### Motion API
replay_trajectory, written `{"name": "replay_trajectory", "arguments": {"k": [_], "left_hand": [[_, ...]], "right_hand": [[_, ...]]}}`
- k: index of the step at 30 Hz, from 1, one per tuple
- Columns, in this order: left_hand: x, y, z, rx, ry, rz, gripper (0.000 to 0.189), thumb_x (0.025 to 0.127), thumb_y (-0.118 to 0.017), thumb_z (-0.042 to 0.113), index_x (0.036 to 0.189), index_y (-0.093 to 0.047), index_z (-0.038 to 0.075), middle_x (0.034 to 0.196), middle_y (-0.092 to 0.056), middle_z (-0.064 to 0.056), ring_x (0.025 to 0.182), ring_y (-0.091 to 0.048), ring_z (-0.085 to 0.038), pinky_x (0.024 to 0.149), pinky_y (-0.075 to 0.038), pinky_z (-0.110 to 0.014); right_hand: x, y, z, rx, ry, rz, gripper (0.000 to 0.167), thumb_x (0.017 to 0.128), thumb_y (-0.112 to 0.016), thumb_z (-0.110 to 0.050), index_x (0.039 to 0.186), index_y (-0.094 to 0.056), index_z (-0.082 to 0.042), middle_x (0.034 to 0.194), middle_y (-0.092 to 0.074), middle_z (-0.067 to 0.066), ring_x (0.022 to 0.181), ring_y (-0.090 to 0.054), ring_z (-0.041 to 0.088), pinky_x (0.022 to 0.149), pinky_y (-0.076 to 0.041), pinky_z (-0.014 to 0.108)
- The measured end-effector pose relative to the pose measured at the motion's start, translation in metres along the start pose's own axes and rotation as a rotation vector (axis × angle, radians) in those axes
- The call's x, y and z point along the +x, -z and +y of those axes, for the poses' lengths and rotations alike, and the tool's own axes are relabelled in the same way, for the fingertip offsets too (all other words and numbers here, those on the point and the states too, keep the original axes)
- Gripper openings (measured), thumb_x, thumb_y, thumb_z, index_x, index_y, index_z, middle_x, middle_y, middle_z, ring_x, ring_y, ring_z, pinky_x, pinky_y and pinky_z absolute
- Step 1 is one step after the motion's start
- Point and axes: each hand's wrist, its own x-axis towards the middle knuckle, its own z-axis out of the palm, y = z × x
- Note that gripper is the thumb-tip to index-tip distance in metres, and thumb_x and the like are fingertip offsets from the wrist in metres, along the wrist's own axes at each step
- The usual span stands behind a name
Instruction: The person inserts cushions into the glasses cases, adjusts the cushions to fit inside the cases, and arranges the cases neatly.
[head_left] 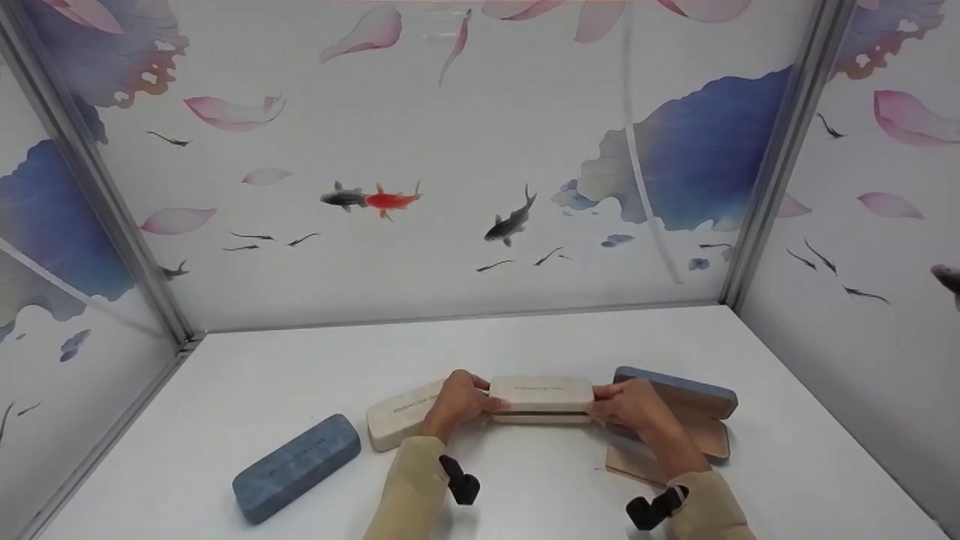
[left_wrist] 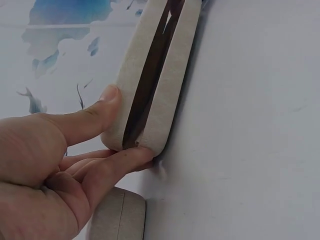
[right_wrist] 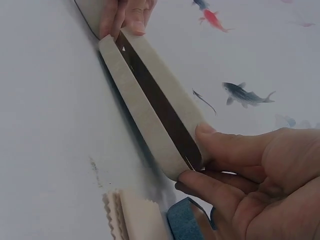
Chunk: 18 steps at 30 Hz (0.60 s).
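Note:
Between both hands is a cream glasses case (head_left: pixel 541 394) with printed lettering on its lid. The lid stands slightly raised, and a dark gap (left_wrist: pixel 145 90) runs along the front. At the case's left end, my left hand (head_left: pixel 459 401) grips it with the thumb on the lid and fingers at the lower half. My right hand (right_wrist: pixel 250 175) pinches the other end in the same manner. A second cream glasses case (head_left: pixel 401 416) lies closed just behind and left of my left hand. What is inside the held case cannot be made out.
A closed blue glasses case (head_left: pixel 296 469) lies at the left. An open blue glasses case (head_left: pixel 675 386) with brown lining sits beside the right hand, partly hidden by it. Near it lies a beige zigzag-edged cloth (right_wrist: pixel 142 215). Printed panels (head_left: pixel 450 150) enclose the white table.

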Motion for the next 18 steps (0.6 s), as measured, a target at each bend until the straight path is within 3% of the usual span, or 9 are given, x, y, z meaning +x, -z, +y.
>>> {"name": "replay_trajectory", "arguments": {"k": [8,18], "left_hand": [[-0.0008,0.0005,-0.0025,-0.052,-0.008,0.001,0.046,0.079,-0.086,0.014,0.115,-0.066,-0.008,0.109,-0.072,-0.019,0.089,-0.065,-0.021,0.084,-0.057,-0.036],[-0.0014,0.0006,-0.0061,-0.078,-0.019,-0.001,0.044,0.079,-0.086,0.014,0.114,-0.068,-0.006,0.107,-0.073,-0.017,0.084,-0.063,-0.017,0.075,-0.056,-0.029]], "right_hand": [[0.0015,-0.0038,0.0026,-0.057,-0.042,0.056,0.043,0.081,-0.08,-0.005,0.122,-0.069,0.004,0.125,-0.069,0.022,0.097,-0.066,0.017,0.08,-0.057,0.03],[-0.0016,-0.0067,-0.0027,-0.057,-0.064,0.068,0.042,0.083,-0.078,-0.003,0.122,-0.067,0.008,0.126,-0.067,0.026,0.105,-0.069,0.024,0.086,-0.058,0.037]]}}
